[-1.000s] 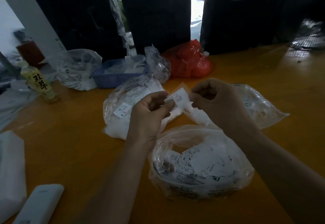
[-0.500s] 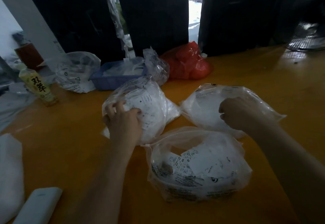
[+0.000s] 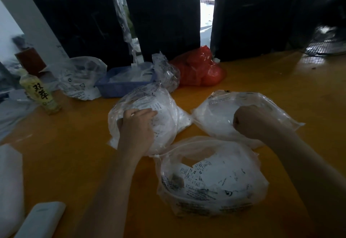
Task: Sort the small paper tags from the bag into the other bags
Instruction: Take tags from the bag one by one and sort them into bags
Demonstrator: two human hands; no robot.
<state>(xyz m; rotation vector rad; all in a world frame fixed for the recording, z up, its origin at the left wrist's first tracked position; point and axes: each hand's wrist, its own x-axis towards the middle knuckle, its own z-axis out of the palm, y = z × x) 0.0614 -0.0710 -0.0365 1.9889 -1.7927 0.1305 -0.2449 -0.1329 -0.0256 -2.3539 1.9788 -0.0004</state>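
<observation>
A person's left hand rests with curled fingers on the left bag; the right hand, fingers bunched, dips into the right bag, its hold hidden. Printed paper tags fill the nearest bag on the yellow table.

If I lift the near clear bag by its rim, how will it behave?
The near bag will probably sag: its thin film is crinkled. It looks light, holding only paper tags. The mouth gapes open, so tilting may spill them.

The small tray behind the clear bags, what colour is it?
The tray is blue, seen in the head view, the only one.
</observation>
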